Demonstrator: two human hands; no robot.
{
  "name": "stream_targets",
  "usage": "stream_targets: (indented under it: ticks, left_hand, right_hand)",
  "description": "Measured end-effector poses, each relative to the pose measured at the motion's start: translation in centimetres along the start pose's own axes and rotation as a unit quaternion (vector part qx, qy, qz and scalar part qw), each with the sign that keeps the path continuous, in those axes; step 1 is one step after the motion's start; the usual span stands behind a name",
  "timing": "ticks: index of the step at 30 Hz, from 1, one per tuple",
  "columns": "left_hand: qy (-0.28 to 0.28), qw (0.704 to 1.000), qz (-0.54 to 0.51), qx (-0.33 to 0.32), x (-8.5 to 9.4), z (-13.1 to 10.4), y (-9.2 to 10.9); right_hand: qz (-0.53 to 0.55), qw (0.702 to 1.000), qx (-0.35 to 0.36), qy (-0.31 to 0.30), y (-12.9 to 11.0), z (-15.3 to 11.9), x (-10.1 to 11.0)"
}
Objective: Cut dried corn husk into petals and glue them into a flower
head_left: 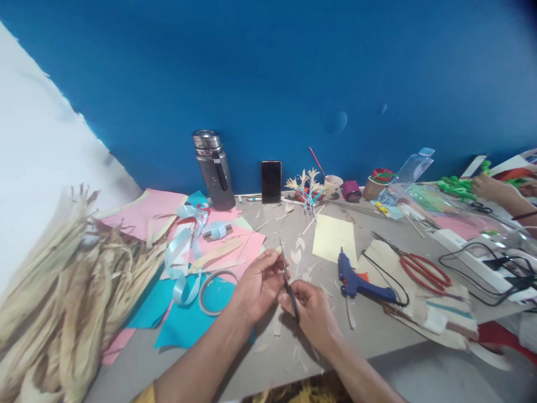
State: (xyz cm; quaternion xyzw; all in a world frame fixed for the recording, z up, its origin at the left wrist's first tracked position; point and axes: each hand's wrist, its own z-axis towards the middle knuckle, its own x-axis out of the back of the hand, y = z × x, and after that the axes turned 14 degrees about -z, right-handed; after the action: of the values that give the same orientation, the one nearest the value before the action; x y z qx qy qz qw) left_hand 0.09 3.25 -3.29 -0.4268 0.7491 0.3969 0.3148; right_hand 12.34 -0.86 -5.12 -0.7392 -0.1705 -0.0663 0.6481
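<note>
My right hand (312, 310) grips a small pair of scissors (289, 285) by its dark handles, blades pointing away from me. Beside the blades, my left hand (264, 282) is turned palm up with its fingers curled in a pinch. Whatever sits between those fingertips is too small to make out. Pale petal-shaped cuttings (296, 256) lie on the table just beyond my hands. Farther back stands a bunch of husk flowers (309, 182) with light blue stems.
Dried corn husks (71, 313) heap up at left, beside coloured paper (222, 294), ribbon and a tape roll (201, 294). A flask (216, 179) and phone (271, 182) stand at the wall. Rightward lie a glue gun (356, 282), red-handled scissors (423, 271), a power strip (474, 263) and another person's hand (489, 187).
</note>
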Motion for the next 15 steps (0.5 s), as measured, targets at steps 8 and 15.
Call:
stream_targets:
  ticks: [8,15]
  left_hand:
    - [-0.017,1.0,0.003,-0.001,-0.01,-0.06,0.15]
    - [-0.04,0.999,0.015,-0.006,0.35,0.07,0.11]
  right_hand:
    - [-0.005,1.0,0.006,-0.002,0.05,0.05,-0.17]
    - [0.008,1.0,0.005,-0.012,0.33,-0.22,-0.11]
